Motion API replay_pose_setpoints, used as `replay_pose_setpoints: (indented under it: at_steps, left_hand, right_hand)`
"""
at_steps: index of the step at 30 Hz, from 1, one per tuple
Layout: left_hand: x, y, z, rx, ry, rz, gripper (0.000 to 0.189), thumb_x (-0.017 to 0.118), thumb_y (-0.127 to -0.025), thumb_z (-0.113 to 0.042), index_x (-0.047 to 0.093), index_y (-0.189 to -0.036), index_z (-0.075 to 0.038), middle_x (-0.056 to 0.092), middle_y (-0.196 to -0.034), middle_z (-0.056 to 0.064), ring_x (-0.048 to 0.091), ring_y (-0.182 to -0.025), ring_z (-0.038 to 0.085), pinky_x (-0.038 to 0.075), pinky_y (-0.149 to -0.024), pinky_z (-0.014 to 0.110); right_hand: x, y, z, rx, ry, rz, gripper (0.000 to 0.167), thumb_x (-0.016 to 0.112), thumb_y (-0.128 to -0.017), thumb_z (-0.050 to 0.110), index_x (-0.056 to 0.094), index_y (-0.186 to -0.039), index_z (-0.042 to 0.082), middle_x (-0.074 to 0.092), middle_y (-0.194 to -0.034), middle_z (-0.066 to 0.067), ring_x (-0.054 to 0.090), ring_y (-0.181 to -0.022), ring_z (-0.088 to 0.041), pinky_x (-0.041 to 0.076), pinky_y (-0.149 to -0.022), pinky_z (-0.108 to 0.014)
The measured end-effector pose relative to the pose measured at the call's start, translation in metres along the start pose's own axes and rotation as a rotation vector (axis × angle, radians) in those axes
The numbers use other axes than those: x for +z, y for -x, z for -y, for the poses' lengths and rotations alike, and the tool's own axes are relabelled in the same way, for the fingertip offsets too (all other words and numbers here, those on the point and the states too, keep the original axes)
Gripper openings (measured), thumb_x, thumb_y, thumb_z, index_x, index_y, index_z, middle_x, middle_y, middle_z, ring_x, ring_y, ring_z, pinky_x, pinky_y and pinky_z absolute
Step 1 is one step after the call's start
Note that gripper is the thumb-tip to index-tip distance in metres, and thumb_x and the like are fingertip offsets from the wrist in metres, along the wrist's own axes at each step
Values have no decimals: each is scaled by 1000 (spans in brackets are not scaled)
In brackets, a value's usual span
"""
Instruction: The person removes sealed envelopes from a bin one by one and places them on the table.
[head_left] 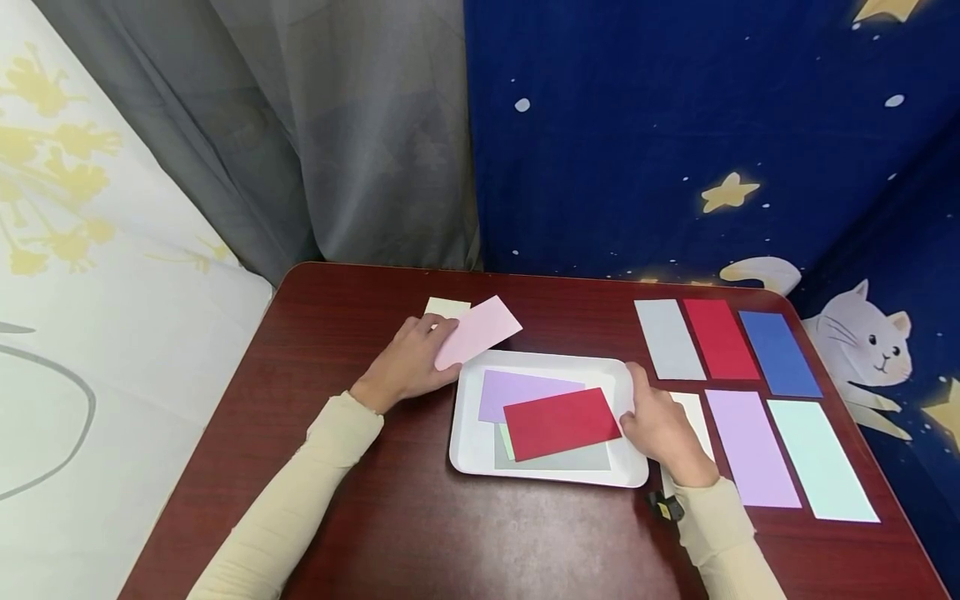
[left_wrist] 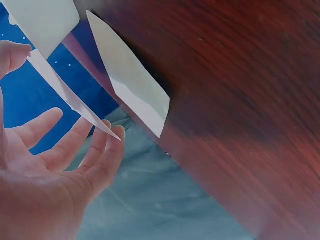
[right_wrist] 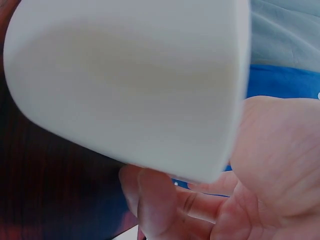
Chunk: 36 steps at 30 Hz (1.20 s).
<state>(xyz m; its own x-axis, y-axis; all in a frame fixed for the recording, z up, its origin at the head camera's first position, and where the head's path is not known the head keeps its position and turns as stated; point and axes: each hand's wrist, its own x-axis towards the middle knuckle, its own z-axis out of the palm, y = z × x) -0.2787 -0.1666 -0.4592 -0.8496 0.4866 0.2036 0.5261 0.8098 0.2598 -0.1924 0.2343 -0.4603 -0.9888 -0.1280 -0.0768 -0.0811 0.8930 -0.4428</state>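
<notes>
My left hand (head_left: 411, 358) pinches a pale pink card (head_left: 483, 329) between thumb and fingers, over the far left corner of a white tray (head_left: 471, 450). A cream card (head_left: 447, 307) lies on the table just beyond that hand, partly covered by the pink one. With my right hand (head_left: 660, 417) I grip the tray's right edge; the right wrist view shows fingers at its rim. Inside the tray, a red card (head_left: 562, 423) lies on top, overlapping a purple card (head_left: 498, 393), a grey card (head_left: 592, 458) and a thin strip of a green card (head_left: 506, 442).
On the right of the dark wooden table (head_left: 360, 533) several cards lie in two rows: light grey (head_left: 670, 339), red (head_left: 720, 339), blue (head_left: 780, 353), lilac (head_left: 752, 450) and mint (head_left: 822, 461). A whitish card (head_left: 692, 407) is partly hidden beneath my right arm. Curtains (head_left: 390, 125) hang behind.
</notes>
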Motion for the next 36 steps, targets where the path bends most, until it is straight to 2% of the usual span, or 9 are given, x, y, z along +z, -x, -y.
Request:
replay_pose_setpoints:
  at_steps: [15,23,36]
  left_hand:
    - [3,4,12,-71,4,-4,68,76,-96,-38,61,-150,2,60,-139,28,60,-117,50,49,-106,56]
    - [2,7,18,-147,28,7,69,75,-97,-36,58,-153,0,57,-145,28,56,-125,52,49,-108,59]
    - [0,13,27,-241,67,21,69,72,-97,-34,54,-154,1,53,-147,31,52,-128,57,48,-109,61]
  right_hand:
    - [0,-1,1,0,-3,6,78,68,-91,-2,30,-159,-8,71,-101,-33,69,-69,-37,56,-66,-57]
    - [1,-1,1,-2,-3,9,78,68,-92,-2,30,-159,-9,70,-93,-27,67,-66,-33,56,-65,-55]
    - [0,0,2,0,-8,9,78,68,-92,-3,30,-160,-8,71,-94,-27,66,-65,-32,56,-64,-54]
